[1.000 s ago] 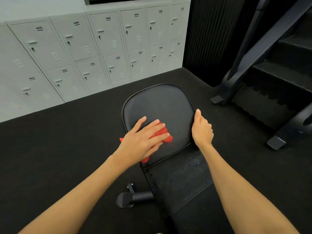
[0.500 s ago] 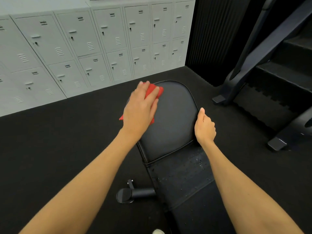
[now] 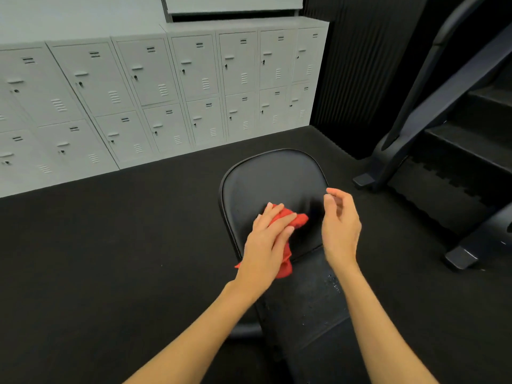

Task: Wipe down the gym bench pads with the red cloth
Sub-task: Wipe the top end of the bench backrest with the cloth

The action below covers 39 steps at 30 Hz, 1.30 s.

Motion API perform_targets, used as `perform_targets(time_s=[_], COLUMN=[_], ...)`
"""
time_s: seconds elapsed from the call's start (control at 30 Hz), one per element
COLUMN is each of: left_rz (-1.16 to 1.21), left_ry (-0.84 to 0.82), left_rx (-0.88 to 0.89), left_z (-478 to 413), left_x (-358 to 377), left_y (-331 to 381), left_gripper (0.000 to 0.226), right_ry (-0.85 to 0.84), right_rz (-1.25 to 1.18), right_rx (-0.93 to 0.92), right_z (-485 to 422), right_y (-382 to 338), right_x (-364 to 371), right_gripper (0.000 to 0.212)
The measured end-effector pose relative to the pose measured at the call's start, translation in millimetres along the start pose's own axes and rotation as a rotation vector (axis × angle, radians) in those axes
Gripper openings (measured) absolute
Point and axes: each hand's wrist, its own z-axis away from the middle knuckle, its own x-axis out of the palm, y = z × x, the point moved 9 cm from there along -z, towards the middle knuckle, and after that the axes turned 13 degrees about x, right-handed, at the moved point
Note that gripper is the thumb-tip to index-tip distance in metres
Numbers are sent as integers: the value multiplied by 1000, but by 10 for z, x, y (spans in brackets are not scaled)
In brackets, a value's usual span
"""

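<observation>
A black rounded bench seat pad (image 3: 274, 178) lies in front of me, with a longer black pad (image 3: 307, 297) joined to its near end. My left hand (image 3: 266, 245) presses the crumpled red cloth (image 3: 297, 219) flat onto the near part of the seat pad, palm down, fingers spread over it. Part of the cloth hangs off below my palm. My right hand (image 3: 340, 225) hovers just above the pad's right edge, fingers loosely curled and apart, holding nothing. Small water droplets speckle the longer pad.
Grey lockers (image 3: 155, 90) line the back wall to the left. A dark machine frame (image 3: 432, 112) with steps stands on the right, its feet (image 3: 460, 257) on the black floor close to the bench. Black rubber floor (image 3: 110, 245) surrounds the bench.
My left hand swept the cloth from the pad's far left edge back toward its near middle. My right hand let go of the pad's right edge and lifted off.
</observation>
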Motion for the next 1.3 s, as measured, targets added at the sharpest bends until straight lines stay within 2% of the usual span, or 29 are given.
perform_targets(time_s=[0.1, 0.17, 0.23, 0.3, 0.37, 0.47, 0.53, 0.57, 0.63, 0.7, 0.73, 0.77, 0.83, 0.9, 0.97, 1.03, 1.1, 1.3], left_rz=[172, 268, 430, 547, 465, 281, 195, 142, 41, 82, 158, 256, 482, 669, 746, 777, 811, 854], left_ry=[138, 170, 128, 32, -9, 100, 222, 269, 298, 276, 251, 218, 169, 190, 224, 236, 242, 247], left_rx=[-73, -149, -238, -265, -188, -46, -55, -87, -191, -345, -415, -464, -500, -489, -489, -490, -495, -518], left_z=[-165, -265, -355, -451, -576, -716, -684, -630, -488, -336, -271, -220, -163, -148, -140, -142, -137, -123], left_x=[10, 77, 155, 185, 14, -454, -760, -884, -1033, -1032, -971, -884, -672, -511, -427, -394, -386, -403], left_y=[140, 215, 240, 256, 294, 287, 92, -52, -360, -712, -869, -985, -1090, -1098, -1095, -1092, -1113, -1088], left_gripper=[32, 34, 37, 43, 46, 42, 39, 38, 43, 49, 51, 53, 54, 54, 53, 53, 54, 48], right_ry=[-153, -269, -360, -450, -425, -106, 52, 68, -28, -113, -97, -62, -27, 21, 106, 179, 173, -31], right_rz=[-268, -339, -415, -535, -546, -553, -369, -224, -26, 299, 429, 448, 346, 280, 302, 326, 366, 426], right_rx=[109, 180, 325, 525, 560, 388, 236, 188, 97, -87, -180, -208, -131, -49, -60, -149, -255, -588], right_z=[330, 418, 391, 323, 153, -221, -359, -409, -410, -327, -333, -388, -544, -680, -669, -511, -309, 484], right_y=[-121, -197, -203, -146, -156, -269, -349, -332, -217, -119, -102, -127, -183, -282, -402, -526, -625, -745], right_x=[269, 440, 521, 544, 469, 155, -15, -21, 165, 367, 405, 391, 371, 448, 578, 695, 845, 1374], right_gripper=[20, 28, 33, 27, 23, 13, 24, 35, 44, 43, 42, 41, 41, 40, 39, 38, 38, 38])
